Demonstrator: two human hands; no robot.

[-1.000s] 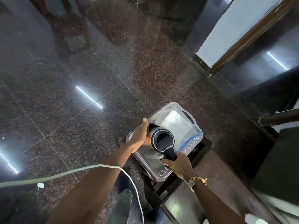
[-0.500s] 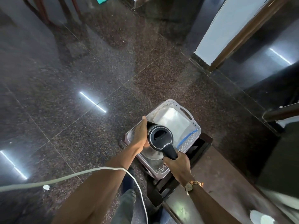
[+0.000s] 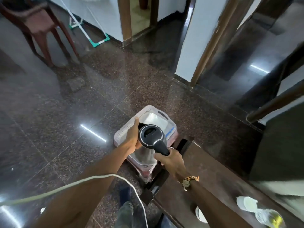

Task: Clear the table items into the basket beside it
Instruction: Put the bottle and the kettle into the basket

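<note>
Kettle (image 3: 151,134) over basket (image 3: 122,131) near end

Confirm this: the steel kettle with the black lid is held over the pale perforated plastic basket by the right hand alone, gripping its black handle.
Not alone: the left hand also holds the black-lidded steel kettle by its side, while the right hand grips its black handle over the pale perforated plastic basket. The head view shows it.
</note>
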